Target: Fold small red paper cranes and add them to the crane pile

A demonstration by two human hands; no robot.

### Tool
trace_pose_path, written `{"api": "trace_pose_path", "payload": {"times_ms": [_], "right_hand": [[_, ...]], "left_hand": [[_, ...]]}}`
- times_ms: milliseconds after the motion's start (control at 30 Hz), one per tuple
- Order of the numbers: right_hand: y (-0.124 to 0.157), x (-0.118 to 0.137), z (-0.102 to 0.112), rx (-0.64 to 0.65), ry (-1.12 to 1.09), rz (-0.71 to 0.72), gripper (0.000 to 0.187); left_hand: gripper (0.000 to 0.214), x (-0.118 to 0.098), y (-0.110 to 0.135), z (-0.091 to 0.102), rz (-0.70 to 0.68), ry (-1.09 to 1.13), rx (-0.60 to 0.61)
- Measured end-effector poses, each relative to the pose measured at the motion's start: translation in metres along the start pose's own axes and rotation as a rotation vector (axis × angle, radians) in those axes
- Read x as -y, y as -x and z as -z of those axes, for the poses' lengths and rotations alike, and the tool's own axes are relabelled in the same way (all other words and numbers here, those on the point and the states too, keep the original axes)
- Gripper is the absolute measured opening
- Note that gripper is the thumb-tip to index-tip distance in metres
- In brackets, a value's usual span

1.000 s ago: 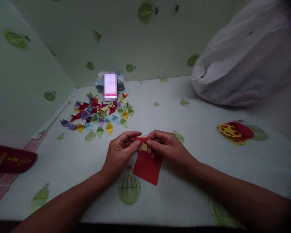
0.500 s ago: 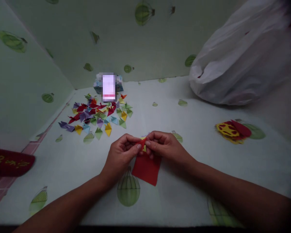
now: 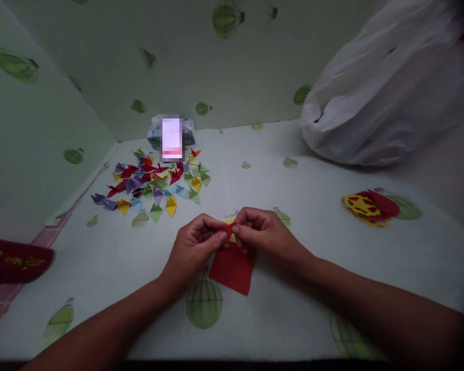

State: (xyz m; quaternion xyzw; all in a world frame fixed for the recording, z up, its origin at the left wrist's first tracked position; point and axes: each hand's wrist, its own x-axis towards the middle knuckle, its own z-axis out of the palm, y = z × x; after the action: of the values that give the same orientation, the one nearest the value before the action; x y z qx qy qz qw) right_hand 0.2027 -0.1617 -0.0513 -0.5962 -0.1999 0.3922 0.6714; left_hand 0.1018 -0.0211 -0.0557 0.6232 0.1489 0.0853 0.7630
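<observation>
Between my two hands is a small folded piece of red paper (image 3: 229,231), pinched from both sides; its exact shape is mostly hidden by the fingers. My left hand (image 3: 202,238) is closed, thumb and forefinger on the paper's left part. My right hand (image 3: 260,230) pinches its right part the same way. Under the hands lies a flat red sheet of paper (image 3: 232,269), its lower part showing, with yellow and purple paper (image 3: 230,218) peeking out beyond it.
Many-coloured folded paper birds (image 3: 154,183) lie heaped at the back left, before a lit phone (image 3: 172,138) leaning on a tissue box (image 3: 153,135). A white plastic bag (image 3: 363,113) fills the back right. Yellow and red cut-outs (image 3: 365,207) lie right; a red object (image 3: 17,260) left.
Both hands keep their pinch on the folded red paper, with only slight finger movement. The whole view has shifted a little, so everything sits slightly farther left.
</observation>
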Motion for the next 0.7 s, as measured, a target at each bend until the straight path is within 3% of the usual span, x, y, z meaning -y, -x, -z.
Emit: {"api": "trace_pose_path", "payload": {"times_ms": [167, 433, 700], "right_hand": [[-0.0002, -0.0007, 0.0001, -0.014, 0.032, 0.0, 0.017], [-0.0019, -0.0064, 0.0058, 0.088, -0.021, 0.062, 0.025], [-0.0021, -0.0039, 0.0053, 0.082, 0.11, 0.071, 0.024]], "left_hand": [[0.014, -0.0013, -0.0001, -0.0025, 0.027, 0.03, 0.003], [0.016, 0.0005, -0.0021, 0.0002, 0.069, 0.004, -0.008], [0.017, -0.0017, -0.0003, -0.0018, 0.09, 0.009, 0.025]]}}
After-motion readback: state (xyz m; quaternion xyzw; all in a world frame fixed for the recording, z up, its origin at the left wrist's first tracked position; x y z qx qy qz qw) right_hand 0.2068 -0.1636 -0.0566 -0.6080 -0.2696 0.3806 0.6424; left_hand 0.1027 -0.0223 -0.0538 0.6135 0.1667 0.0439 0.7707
